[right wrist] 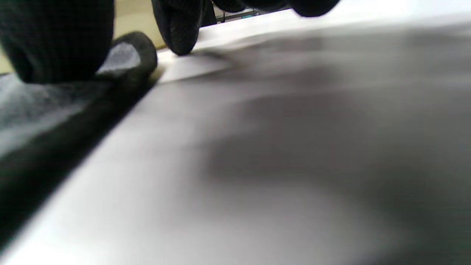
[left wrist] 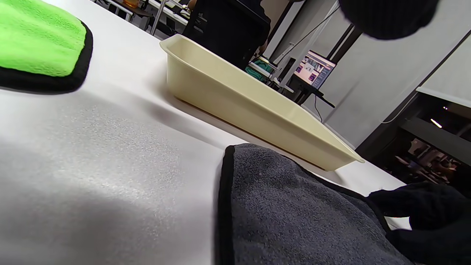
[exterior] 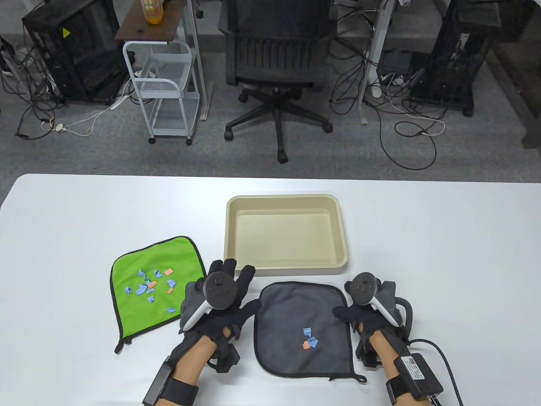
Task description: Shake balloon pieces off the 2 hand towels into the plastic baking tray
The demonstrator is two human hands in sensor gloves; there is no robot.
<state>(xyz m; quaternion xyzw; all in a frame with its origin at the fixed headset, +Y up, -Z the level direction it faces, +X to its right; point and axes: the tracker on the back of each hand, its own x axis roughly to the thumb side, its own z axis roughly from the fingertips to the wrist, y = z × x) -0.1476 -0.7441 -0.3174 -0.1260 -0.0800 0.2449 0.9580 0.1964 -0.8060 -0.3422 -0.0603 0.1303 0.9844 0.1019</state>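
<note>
A beige plastic tray (exterior: pixel 288 267) stands empty at the table's centre, also seen in the left wrist view (left wrist: pixel 239 99). Left of it lies a green towel (exterior: pixel 139 313) strewn with several blue and orange balloon pieces (exterior: pixel 150 287). In front of the tray lies a grey towel (exterior: pixel 296 308) with a few pieces (exterior: pixel 308 338). My left hand (exterior: pixel 226 292) hovers flat between the two towels, fingers spread, thumb by the grey towel's left edge. My right hand (exterior: pixel 359 311) sits at the grey towel's right edge, its thumb (right wrist: pixel 55 40) on the cloth and a fingertip (right wrist: pixel 180 29) on the table.
White table (exterior: pixel 422 253) stretches right of the tray and behind it. Beyond the far edge stand an office chair (exterior: pixel 274 50), a white trolley (exterior: pixel 169 93) and floor cables. The green towel's corner (left wrist: pixel 36 36) shows in the left wrist view.
</note>
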